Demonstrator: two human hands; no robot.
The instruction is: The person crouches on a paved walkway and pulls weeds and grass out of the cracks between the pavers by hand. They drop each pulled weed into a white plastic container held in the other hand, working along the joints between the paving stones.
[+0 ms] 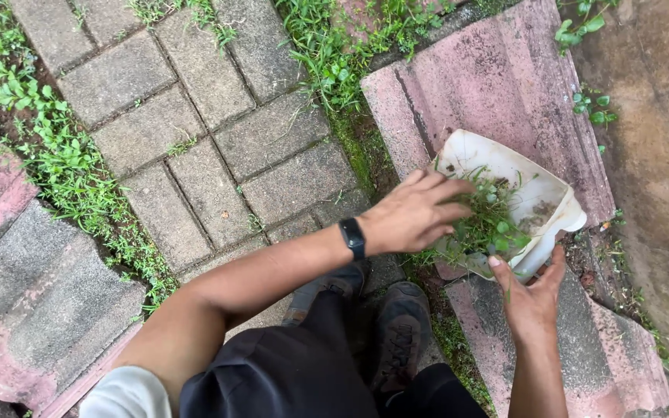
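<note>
Left hand [416,213]: fingers spread, palm down on the pulled weeds [483,224]; a black wristband [352,238] on the wrist
Right hand [530,298]: closed on the near edge of the white container [532,193]; thumb on the rim
White container: tilted, resting on the pink roof tile [497,85]; weeds piled inside
Surroundings: grey paving bricks [195,131] at left; dark shoes [400,333] below

The brick paving [195,139] on the left lies open to a hand. On the right, the white container [540,205] and its weeds [485,220] block the pink slab [497,85].
</note>
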